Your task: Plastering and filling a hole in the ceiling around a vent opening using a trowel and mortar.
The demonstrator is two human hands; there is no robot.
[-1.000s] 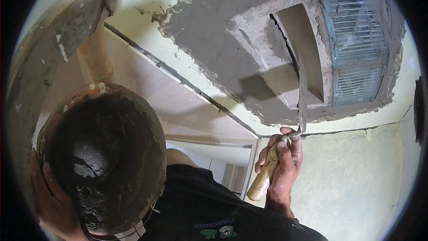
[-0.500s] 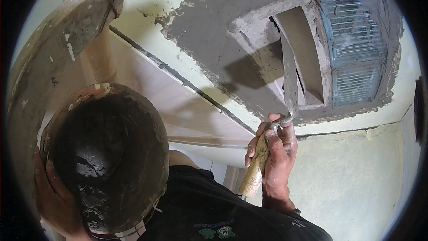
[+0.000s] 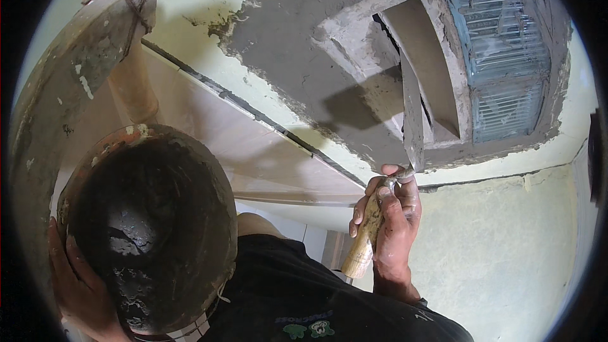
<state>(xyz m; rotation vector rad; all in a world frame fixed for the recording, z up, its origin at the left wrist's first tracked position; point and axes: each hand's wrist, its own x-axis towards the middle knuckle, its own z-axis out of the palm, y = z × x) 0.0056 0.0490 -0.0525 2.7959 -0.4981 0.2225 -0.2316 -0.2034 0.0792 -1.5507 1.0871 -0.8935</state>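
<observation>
My left hand (image 3: 88, 288) grips the side of a round, mortar-caked pan (image 3: 104, 147) at the lower left. Dark wet mortar (image 3: 133, 240) glistens inside it. In my right hand (image 3: 399, 218) is a trowel (image 3: 411, 114), its wooden handle wrapped by my fingers and its narrow, smeared blade pointing up. The blade overlaps a rectangular opening (image 3: 430, 63) in the wall; whether it touches the edge cannot be told. Grey mortar (image 3: 285, 38) surrounds that opening, and ribbed glass blocks (image 3: 500, 44) are set to its right.
A stained wooden beam (image 3: 57, 101) bound with cord curves along the left, beside a round wooden post (image 3: 133, 85). From upper left to centre runs a panel's dark edge (image 3: 253, 113). Pale yellow wall (image 3: 494, 234) fills the lower right.
The view has shifted slightly, so the beam, opening and wall edges sit a little further left or higher. The pan appears slightly lower; both hands keep their grips.
</observation>
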